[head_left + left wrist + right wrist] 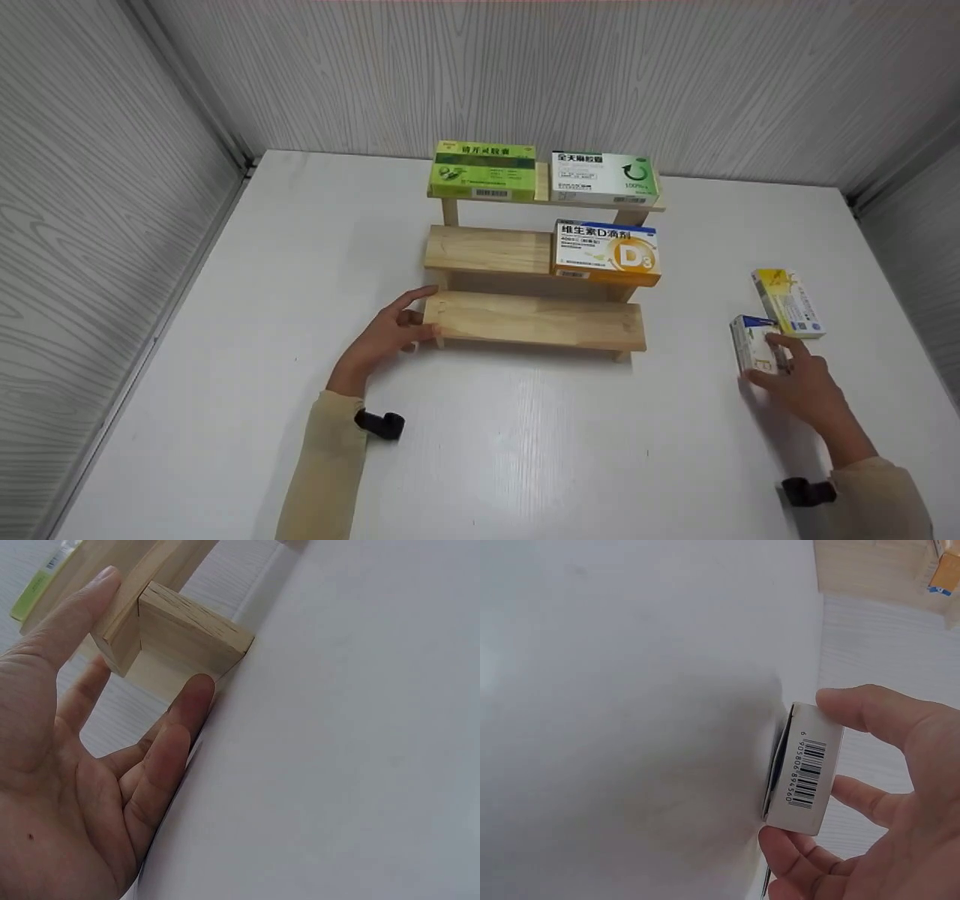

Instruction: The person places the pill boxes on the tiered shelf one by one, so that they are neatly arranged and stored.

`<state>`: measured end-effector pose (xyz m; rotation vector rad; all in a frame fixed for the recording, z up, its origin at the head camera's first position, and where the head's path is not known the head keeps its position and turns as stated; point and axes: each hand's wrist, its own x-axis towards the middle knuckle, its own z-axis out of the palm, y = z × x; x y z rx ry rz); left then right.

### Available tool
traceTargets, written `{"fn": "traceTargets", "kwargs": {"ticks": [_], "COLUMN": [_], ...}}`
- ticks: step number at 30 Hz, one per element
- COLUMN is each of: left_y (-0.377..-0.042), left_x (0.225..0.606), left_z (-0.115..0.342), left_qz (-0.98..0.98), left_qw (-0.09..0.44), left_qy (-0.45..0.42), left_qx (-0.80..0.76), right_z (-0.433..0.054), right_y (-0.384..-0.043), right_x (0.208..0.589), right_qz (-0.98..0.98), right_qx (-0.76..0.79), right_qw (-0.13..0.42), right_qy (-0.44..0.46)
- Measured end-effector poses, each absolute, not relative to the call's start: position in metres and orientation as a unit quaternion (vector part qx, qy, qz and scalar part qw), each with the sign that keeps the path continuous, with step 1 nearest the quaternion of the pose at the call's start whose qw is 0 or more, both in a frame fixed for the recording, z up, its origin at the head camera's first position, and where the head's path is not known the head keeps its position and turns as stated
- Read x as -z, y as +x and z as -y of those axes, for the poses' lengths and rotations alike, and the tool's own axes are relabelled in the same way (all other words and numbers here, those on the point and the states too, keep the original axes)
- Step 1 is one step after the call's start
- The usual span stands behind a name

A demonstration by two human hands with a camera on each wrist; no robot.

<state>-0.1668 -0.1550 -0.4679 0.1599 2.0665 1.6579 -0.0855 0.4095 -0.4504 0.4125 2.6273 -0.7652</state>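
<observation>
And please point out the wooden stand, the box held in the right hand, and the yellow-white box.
Wooden stand (536, 319), head view: bare top of its lowest step.
Held box (805, 769), right wrist view: its barcode face.
Yellow-white box (790, 301), head view: printed upper face.

The white tabletop (225, 405) was bounded along its far edge by a pale grey back wall (480, 75) patterned like wood grain. Its sides were flanked by a similar left wall (82, 187) and right wall (922, 232), and soft glare (517, 420) was reflected toward its front edge.

Right fingers (790, 858) in a pinch
</observation>
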Motion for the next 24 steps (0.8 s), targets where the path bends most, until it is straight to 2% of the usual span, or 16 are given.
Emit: {"fn": "traceTargets", "kwargs": {"ticks": [8, 18, 24], "left_y": [-0.174, -0.174, -0.171], "left_x": [0.491, 0.491, 0.482], "left_z": [0.158, 0.158, 0.157], "left_qz": [-0.756, -0.766, -0.766], "left_qw": [0.235, 0.224, 0.227], "left_qy": [0.053, 0.054, 0.053], "left_qx": [-0.609, -0.6, -0.599], "right_z": [-0.414, -0.415, -0.41], "right_y": [-0.083, -0.083, -0.084], "right_x": [0.449, 0.438, 0.432], "right_qz": [-0.93, -0.938, -0.943], "right_qx": [0.293, 0.295, 0.298], "right_qw": [0.171, 0.141, 0.102], "right_qy": [0.144, 0.118, 0.108]}}
